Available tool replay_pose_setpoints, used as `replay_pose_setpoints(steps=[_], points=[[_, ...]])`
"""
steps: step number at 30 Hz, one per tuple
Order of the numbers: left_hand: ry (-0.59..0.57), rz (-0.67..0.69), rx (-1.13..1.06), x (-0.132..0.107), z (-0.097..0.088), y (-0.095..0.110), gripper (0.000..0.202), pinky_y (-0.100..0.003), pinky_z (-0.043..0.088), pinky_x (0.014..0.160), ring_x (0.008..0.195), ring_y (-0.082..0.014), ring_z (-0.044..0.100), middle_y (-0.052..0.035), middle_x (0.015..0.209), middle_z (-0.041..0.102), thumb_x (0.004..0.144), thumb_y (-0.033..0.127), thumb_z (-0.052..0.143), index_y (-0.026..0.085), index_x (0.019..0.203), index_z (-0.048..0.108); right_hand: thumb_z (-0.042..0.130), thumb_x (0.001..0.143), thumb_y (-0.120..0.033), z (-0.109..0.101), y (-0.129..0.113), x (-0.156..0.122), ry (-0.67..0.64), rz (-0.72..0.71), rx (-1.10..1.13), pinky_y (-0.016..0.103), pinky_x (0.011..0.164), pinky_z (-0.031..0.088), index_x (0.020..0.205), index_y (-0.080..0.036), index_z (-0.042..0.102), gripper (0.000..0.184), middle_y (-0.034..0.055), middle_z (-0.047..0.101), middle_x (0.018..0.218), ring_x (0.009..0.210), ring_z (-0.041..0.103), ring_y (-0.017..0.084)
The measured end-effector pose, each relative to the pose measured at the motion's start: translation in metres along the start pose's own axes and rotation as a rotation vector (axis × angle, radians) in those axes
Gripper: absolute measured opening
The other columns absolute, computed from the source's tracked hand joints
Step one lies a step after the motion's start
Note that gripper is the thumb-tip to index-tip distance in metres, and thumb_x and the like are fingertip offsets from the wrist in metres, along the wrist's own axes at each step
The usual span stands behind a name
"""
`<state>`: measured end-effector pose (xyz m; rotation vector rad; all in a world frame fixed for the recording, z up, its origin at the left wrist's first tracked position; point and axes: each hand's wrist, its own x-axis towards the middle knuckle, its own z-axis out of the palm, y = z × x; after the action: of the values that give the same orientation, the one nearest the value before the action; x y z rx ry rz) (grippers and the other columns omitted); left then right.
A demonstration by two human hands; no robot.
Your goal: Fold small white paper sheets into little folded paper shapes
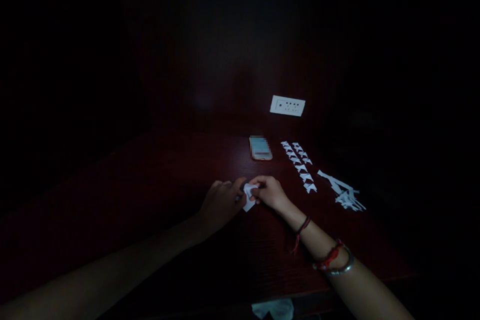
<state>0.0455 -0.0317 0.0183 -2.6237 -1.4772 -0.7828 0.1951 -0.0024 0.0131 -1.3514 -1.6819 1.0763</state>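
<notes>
A small piece of folded white paper (248,204) is held between my two hands, low over the dark red table. My left hand (225,202) pinches its left side with thumb and fingers. On its right side, my right hand (269,193) grips the paper near the top, thumb against it. The fingers hide part of the folds. Off to the right, small folded white paper pieces (300,167) lie in two rows. Further right is a loose pile of white paper strips (348,199).
A phone (260,148) with a lit, blurred screen lies beyond my hands. On the back wall is a white socket panel (287,105). The dark red table (168,170) fades into shadow on both sides. Something pale (273,308) shows below its front edge.
</notes>
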Motion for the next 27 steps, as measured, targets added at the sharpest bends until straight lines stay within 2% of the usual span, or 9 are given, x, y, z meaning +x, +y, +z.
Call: replay_pose_setpoints(steps=[5,10,13,17,20,24,27], points=[[0.007,-0.07,-0.037,-0.001,0.001,-0.004,0.03,-0.028,0.034,0.064,0.068,-0.0157,0.054,0.0014,0.073,0.058,0.076,0.024,0.041,0.021,0.105,0.042,0.049,0.061,-0.006,0.0,0.0,0.0,-0.015,0.002,0.056,0.015,0.039,0.041,0.07,-0.015,0.057,0.015,-0.0025,0.056,0.052,0.042,0.051,0.007],[-0.055,-0.12,-0.201,0.0,-0.001,-0.009,0.02,-0.021,0.033,0.053,0.059,-0.0118,0.052,0.0039,0.068,0.055,0.074,0.02,0.039,0.024,0.091,0.049,0.048,0.059,-0.006,0.0,-0.001,-0.002,-0.029,0.02,0.108,0.018,0.043,0.042,0.065,-0.014,0.057,0.013,-0.0019,0.056,0.053,0.044,0.051,0.008],[-0.078,-0.133,-0.314,0.001,-0.002,-0.011,0.015,-0.02,0.033,0.051,0.056,-0.0101,0.051,0.0054,0.064,0.054,0.073,0.018,0.039,0.023,0.084,0.049,0.053,0.059,-0.011,0.0,0.0,-0.003,-0.041,0.002,0.086,0.019,0.047,0.042,0.066,-0.013,0.06,0.01,-0.0003,0.058,0.056,0.045,0.05,0.007],[-0.083,-0.128,-0.421,0.001,-0.002,-0.013,0.011,-0.019,0.034,0.051,0.059,-0.0094,0.051,0.0055,0.067,0.054,0.071,0.017,0.04,0.021,0.078,0.047,0.054,0.062,-0.022,0.0,0.001,-0.004,-0.047,0.009,0.075,0.019,0.047,0.04,0.062,-0.012,0.061,0.013,0.0017,0.058,0.055,0.044,0.048,0.007],[-0.071,-0.112,-0.453,0.001,0.0,-0.014,0.011,-0.019,0.035,0.054,0.061,-0.0096,0.051,0.0055,0.069,0.054,0.069,0.016,0.041,0.021,0.077,0.047,0.056,0.06,-0.019,0.002,0.003,-0.003,-0.024,0.014,0.123,0.02,0.046,0.04,0.066,-0.012,0.059,0.009,0.0001,0.057,0.054,0.043,0.048,0.007],[-0.108,-0.11,-0.512,0.002,0.001,-0.017,0.012,-0.02,0.038,0.056,0.064,-0.0103,0.052,0.005,0.072,0.055,0.066,0.016,0.045,0.02,0.076,0.047,0.06,0.055,-0.015,0.004,0.008,-0.001,0.029,-0.012,0.141,0.02,0.045,0.041,0.078,-0.015,0.054,0.024,-0.0033,0.055,0.054,0.044,0.051,0.009],[-0.128,-0.105,-0.554,0.002,0.0,-0.018,0.014,-0.022,0.04,0.062,0.072,-0.0118,0.054,0.0034,0.078,0.056,0.065,0.018,0.048,0.02,0.079,0.048,0.059,0.054,-0.014,0.004,0.008,-0.002,0.051,-0.059,0.112,0.019,0.045,0.041,0.079,-0.016,0.052,0.026,-0.0038,0.054,0.058,0.047,0.052,0.009]])
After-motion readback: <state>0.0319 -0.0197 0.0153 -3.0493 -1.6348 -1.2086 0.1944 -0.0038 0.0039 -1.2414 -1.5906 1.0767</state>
